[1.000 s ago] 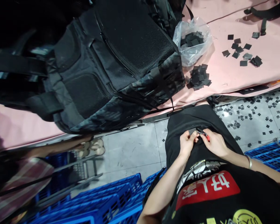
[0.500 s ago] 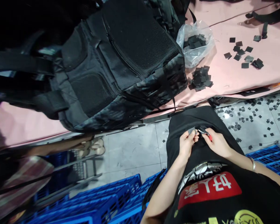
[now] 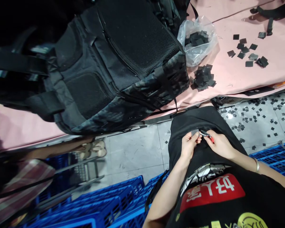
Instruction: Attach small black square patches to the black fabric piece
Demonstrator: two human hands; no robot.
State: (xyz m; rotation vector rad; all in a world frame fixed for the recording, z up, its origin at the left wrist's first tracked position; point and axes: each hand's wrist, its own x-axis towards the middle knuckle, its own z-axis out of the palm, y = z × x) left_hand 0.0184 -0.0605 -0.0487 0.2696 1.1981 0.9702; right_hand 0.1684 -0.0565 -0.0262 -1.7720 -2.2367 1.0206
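My left hand (image 3: 189,146) rests on my lap and pinches a small grey square piece (image 3: 194,132) between thumb and fingers. My right hand (image 3: 218,144) is closed on small red-handled snips (image 3: 207,135), whose tips touch the grey piece. Both hands sit over my black trousers (image 3: 194,120), just below the table's front edge. A large black backpack (image 3: 114,63) lies on the pink table (image 3: 230,76) ahead and to the left.
A clear plastic bag (image 3: 197,42) of dark squares and a loose pile of squares (image 3: 203,78) lie beside the backpack. More squares (image 3: 247,53) lie further right, and several cut squares litter the grey floor (image 3: 258,114). Blue crates (image 3: 109,202) stand below. Another person's arm (image 3: 61,147) reaches in at left.
Both hands have stayed together on my lap, with the snips working at the grey piece. The view has shifted slightly; nothing else has moved.
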